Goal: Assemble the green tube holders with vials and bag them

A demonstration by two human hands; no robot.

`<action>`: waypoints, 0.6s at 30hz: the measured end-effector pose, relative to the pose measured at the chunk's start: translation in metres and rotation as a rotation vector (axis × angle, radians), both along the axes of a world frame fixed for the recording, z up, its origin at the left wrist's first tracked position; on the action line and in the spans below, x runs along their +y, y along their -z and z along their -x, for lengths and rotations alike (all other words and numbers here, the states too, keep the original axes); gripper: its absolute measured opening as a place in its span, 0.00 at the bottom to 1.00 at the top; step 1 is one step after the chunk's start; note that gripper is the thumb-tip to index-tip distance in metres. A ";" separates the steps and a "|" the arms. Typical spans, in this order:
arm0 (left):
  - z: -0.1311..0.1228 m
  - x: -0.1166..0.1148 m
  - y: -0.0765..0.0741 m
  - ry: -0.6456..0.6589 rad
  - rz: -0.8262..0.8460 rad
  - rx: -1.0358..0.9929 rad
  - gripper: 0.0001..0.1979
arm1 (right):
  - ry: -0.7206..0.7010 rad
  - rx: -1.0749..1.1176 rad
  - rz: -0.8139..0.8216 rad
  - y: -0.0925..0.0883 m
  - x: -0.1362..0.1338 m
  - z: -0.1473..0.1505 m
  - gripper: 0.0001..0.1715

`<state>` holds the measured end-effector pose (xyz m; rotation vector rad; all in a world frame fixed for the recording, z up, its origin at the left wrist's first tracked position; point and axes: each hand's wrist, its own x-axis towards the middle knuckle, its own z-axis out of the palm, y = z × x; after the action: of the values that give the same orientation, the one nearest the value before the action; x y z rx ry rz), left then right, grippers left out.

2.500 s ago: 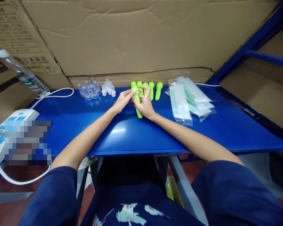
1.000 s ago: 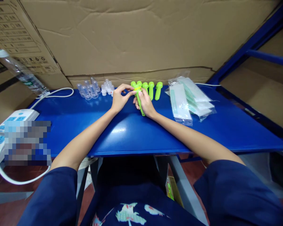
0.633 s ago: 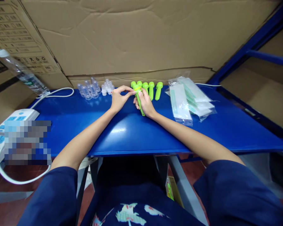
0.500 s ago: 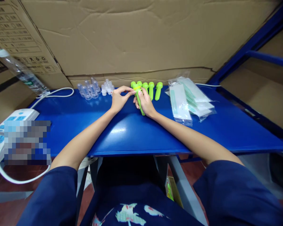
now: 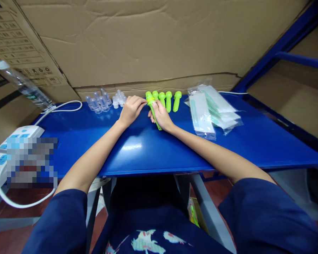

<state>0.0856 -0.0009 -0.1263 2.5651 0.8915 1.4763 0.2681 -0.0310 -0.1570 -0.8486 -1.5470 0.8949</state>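
Note:
My right hand is wrapped round a bright green plastic tube and holds it slanted over the blue table. My left hand is curled, with its fingertips pinched at the tube's yellowish top end. Just behind them, several more green tubes stand in a row at the table's back edge.
Clear small vials and white caps stand at the back left. Sealed flat packets lie stacked at the right. A white power strip with its cord and a plastic bottle are at the far left. Cardboard boxes wall the back.
My left hand's fingers, spread in a loose ring before, have closed onto the top of the green tube. The right hand keeps its hold. The view shifted slightly.

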 end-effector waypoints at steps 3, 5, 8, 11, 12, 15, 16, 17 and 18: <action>-0.001 0.002 0.004 -0.061 -0.069 0.091 0.11 | 0.032 -0.038 -0.019 0.002 0.001 -0.001 0.37; -0.004 0.001 0.008 -0.092 -0.103 0.097 0.12 | 0.048 -0.061 -0.026 0.004 0.002 -0.001 0.39; -0.009 0.000 0.013 -0.124 -0.151 0.099 0.14 | 0.076 -0.088 -0.032 0.005 0.000 0.001 0.41; -0.012 -0.001 0.016 -0.165 -0.143 0.115 0.15 | 0.093 -0.092 -0.038 0.005 -0.003 0.004 0.43; -0.013 -0.001 0.016 -0.181 -0.135 0.124 0.15 | 0.094 -0.086 -0.035 0.004 -0.004 0.005 0.43; -0.013 -0.001 0.015 -0.202 -0.109 0.149 0.13 | 0.082 -0.053 -0.002 0.003 -0.005 0.006 0.39; -0.013 0.000 0.014 -0.193 -0.100 0.157 0.12 | 0.077 -0.038 0.015 0.003 -0.005 0.006 0.37; -0.012 0.001 0.014 -0.180 -0.089 0.166 0.11 | 0.073 -0.022 0.033 0.003 -0.005 0.006 0.35; -0.011 0.002 0.013 -0.164 -0.080 0.176 0.09 | 0.066 -0.007 0.051 0.003 -0.005 0.005 0.33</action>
<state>0.0962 0.0008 -0.1391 2.7758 1.1103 1.3656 0.2628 -0.0356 -0.1601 -0.9352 -1.4987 0.8879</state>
